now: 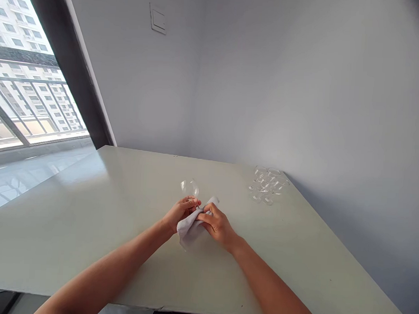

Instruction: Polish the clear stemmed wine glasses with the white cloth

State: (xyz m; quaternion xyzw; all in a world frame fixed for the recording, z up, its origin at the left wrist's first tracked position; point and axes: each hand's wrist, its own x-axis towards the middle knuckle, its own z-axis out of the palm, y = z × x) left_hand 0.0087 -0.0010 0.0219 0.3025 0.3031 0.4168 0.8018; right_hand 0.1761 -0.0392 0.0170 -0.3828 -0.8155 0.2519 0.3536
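Note:
In front of me, a clear stemmed glass [189,188] is held tilted above the table, its bowl pointing away to the upper left. My left hand [183,212] is closed around the glass just below the bowl. A pale grey-white cloth [190,228] hangs between the two hands. Gripping this cloth, my right hand [218,223] has its fingers pressed together where the foot end of the glass would be. The cloth and fingers hide the lower part of the glass.
Several clear stemmed glasses [267,184] stand grouped at the table's far right, near the wall. The pale table [131,183] meets a grey wall [297,86] behind and to the right. A dark-framed opening with a railing [33,101] lies at left.

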